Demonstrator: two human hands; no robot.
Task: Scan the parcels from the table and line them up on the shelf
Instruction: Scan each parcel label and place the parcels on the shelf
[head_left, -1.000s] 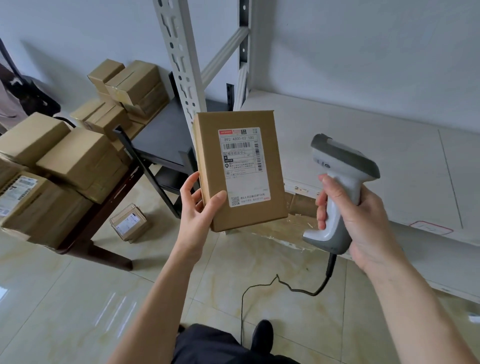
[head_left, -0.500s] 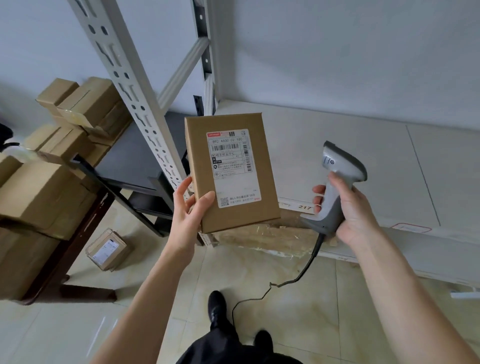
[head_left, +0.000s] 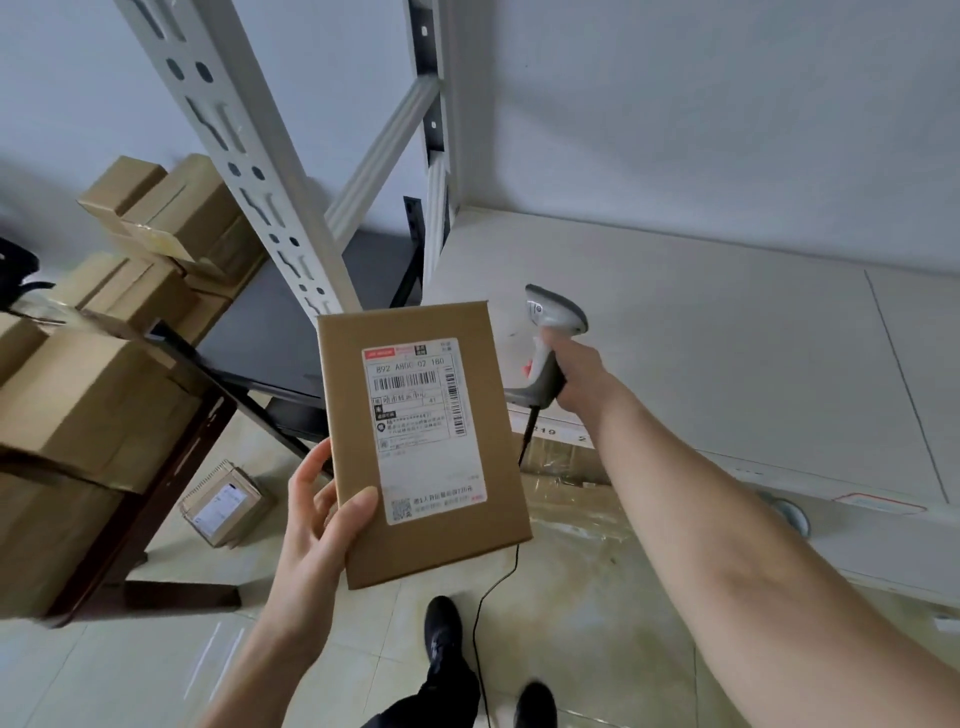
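The left hand (head_left: 317, 525) holds a flat brown cardboard parcel (head_left: 423, 441) upright, thumb on its face, fingers (head_left: 311, 470) behind its edge. The right hand (head_left: 576, 376) grips a grey-and-white corded barcode scanner (head_left: 545, 348) over the pale shelf board (head_left: 727, 364), which shows no parcels. Many brown boxes (head_left: 88, 405) wait on the bench (head_left: 171, 467), so most work probably remains. The white label (head_left: 423, 431) reads "892 A800 02 180".
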